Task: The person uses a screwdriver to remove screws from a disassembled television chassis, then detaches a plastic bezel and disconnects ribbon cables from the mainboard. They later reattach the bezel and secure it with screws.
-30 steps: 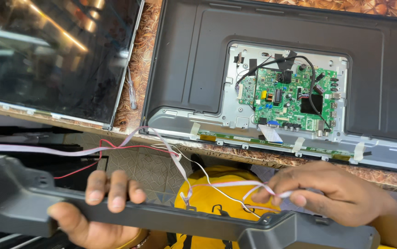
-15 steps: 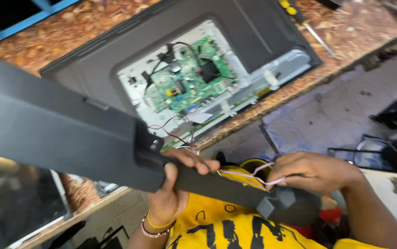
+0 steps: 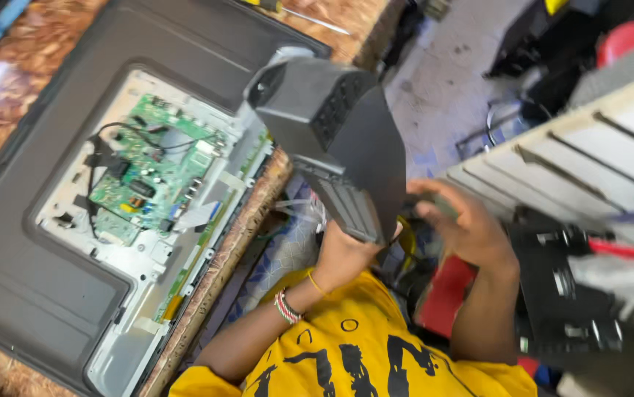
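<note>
Cover: a long dark grey plastic back cover (image 3: 339, 140), matte and ribbed, is tilting upright above the lap.
Left hand: the left hand (image 3: 346, 254) is clamping its lower end.
Right hand: the right hand (image 3: 464, 224) is hovering beside it, fingers spread apart.
Wires: thin white wires (image 3: 298, 209) are trailing below.
Television: an opened flat television (image 3: 59, 242) with a green circuit board (image 3: 148, 173) is lying on the speckled brown table (image 3: 221, 257).

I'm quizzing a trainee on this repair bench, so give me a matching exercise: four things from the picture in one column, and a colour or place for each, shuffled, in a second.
Things:
1. circuit board
2. plastic cover piece
3. shirt
4. screwdriver

Colour or place:
A. yellow with black print
B. green, inside the opened television back
C. at the top edge of the table
D. dark grey, held up by the left hand

Pairs: 1-B, 2-D, 3-A, 4-C
</note>
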